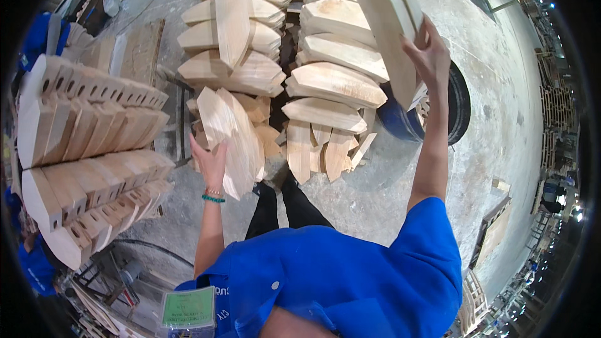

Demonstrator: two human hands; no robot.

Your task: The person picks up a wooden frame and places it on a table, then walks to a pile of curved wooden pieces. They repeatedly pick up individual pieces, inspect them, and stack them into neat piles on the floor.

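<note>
My right hand [431, 56], raised at the upper right, is closed round the edge of a long pale wooden board [388, 28] with a curved side. A second layer shows along its edge, perhaps another board. My left hand [210, 164] is low on the left, thumb and fingers spread, at the edge of a tilted stack of pale pointed boards [233, 141]. The thumb seems to touch the wood; any grip there cannot be made out. Beyond this stack, a single board [231, 22] lies crosswise over the left row of stacked boards [231, 70].
A second row of stacked boards [338, 81] runs alongside, with upright pieces [299, 150] at its near end. A dark blue barrel [460, 103] stands below my right hand. At the left are piled shaped blocks with holes [94, 181]. Grey concrete floor [501, 87] extends right.
</note>
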